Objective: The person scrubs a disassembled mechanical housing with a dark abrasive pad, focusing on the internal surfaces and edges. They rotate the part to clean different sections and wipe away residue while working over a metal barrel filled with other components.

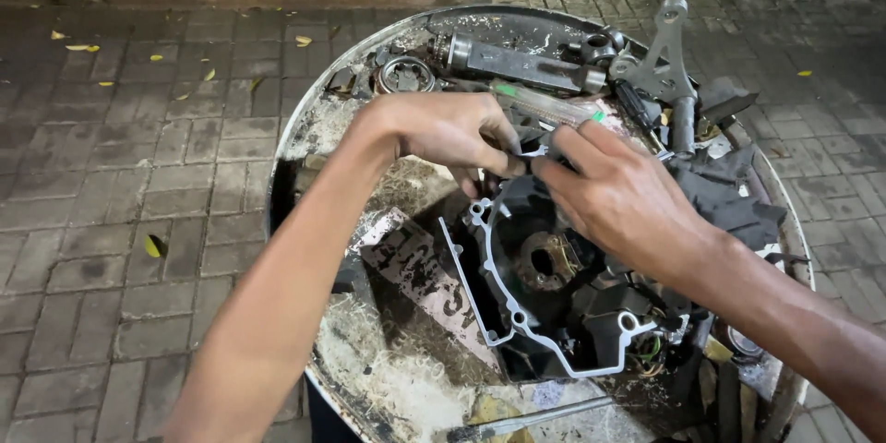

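We work over a round metal drum top (388, 369) standing on brick paving (120, 185). On the drum top lies a black engine cover (544, 314), with a grey shaft (526, 63), a bearing (404, 75) and a bracket (660, 60) behind it. Our left hand (443, 134) and right hand (618, 194) meet above the cover's upper edge, both pinching a small pale part (533, 155) between fingertips.

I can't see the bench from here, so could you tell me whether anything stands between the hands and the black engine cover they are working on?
Nothing visible does. The left hand and right hand meet directly over the top edge of the black engine cover, fingertips together on a small part there.
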